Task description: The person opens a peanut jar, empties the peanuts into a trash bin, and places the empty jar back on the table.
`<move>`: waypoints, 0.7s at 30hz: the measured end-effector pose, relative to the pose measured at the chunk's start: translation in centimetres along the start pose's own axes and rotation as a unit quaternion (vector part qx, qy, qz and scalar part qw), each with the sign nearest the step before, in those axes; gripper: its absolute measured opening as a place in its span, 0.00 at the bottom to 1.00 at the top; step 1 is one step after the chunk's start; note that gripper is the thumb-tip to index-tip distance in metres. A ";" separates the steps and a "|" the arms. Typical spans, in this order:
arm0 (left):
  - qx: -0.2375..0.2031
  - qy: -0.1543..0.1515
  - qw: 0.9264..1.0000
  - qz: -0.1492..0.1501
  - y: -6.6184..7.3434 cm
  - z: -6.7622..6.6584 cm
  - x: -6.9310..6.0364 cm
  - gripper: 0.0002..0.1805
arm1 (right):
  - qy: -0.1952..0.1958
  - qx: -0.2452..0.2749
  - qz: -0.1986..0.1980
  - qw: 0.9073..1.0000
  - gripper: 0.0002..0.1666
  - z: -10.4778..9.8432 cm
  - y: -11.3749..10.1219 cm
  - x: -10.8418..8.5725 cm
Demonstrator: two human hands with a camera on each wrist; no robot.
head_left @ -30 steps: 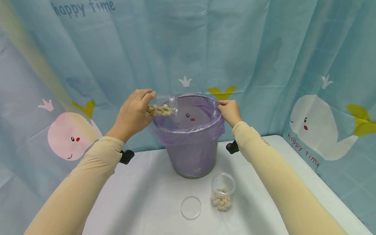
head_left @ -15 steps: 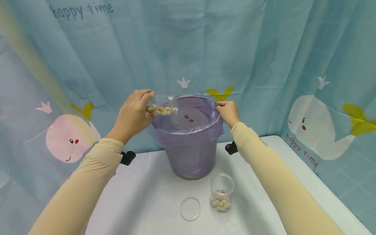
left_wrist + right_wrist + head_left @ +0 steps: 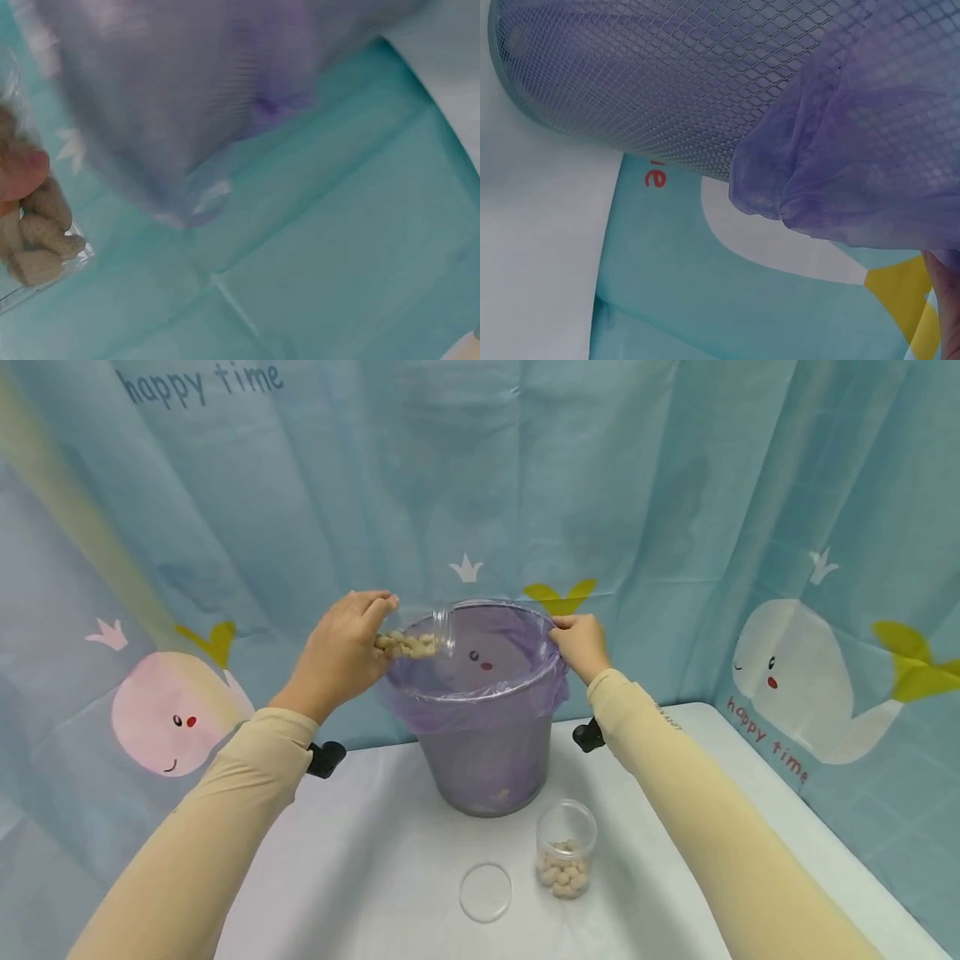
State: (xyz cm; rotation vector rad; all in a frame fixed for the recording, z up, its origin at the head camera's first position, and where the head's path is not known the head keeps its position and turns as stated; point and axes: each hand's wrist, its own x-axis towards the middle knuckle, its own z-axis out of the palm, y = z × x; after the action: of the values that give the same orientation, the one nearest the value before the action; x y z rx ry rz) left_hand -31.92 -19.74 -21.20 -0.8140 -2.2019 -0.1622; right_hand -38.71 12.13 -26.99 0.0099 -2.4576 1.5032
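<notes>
Gripping a clear jar (image 3: pixel 420 618) on its side, the left hand (image 3: pixel 341 647) is curled round its bottom end, with the mouth by the bin's rim (image 3: pixel 480 697) at 10 o'clock. The peanuts (image 3: pixel 408 646) inside have bumpy, dry-looking shells. The jar is probably light, smooth and a bit slippery, so its round side seems best to hold. The right hand (image 3: pixel 583 647) pinches the purple bag (image 3: pixel 877 165) at the bin's 3 o'clock; the bag looks thin, crinkly and easy to rip. The bin (image 3: pixel 660 82) is stiff wire mesh. At 5 o'clock from it, another jar (image 3: pixel 566 831) stands upright on the counter (image 3: pixel 390 860).
</notes>
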 end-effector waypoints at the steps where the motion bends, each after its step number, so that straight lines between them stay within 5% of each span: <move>1: 0.000 -0.015 1.000 0.005 0.0 0.1 -0.1 0.33 | 0.001 -0.001 -0.001 1.000 0.22 0.0 0.0 0.0; 4: 0.002 -0.035 0.999 0.005 0.1 0.2 -0.4 0.34 | -0.001 -0.002 0.000 1.000 0.22 0.0 0.1 0.0; 10: 0.002 0.006 1.000 -0.013 -0.1 -0.2 0.0 0.35 | 0.002 -0.013 0.004 1.000 0.22 0.3 0.0 0.0; 16: 0.009 -0.027 0.999 0.018 0.0 -0.4 0.1 0.31 | -0.007 -0.008 0.004 1.000 0.22 0.5 -0.4 -0.1; 21: 0.003 0.005 1.000 0.004 0.1 -0.7 0.5 0.33 | -0.007 -0.008 -0.001 1.000 0.23 0.4 -0.4 -0.1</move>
State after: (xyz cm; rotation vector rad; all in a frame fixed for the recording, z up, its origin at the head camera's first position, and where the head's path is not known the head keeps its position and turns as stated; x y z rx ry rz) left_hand -31.66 -19.67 -20.36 -0.8171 -2.1890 -0.1564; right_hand -38.64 11.56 -26.79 0.0200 -2.4792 1.4866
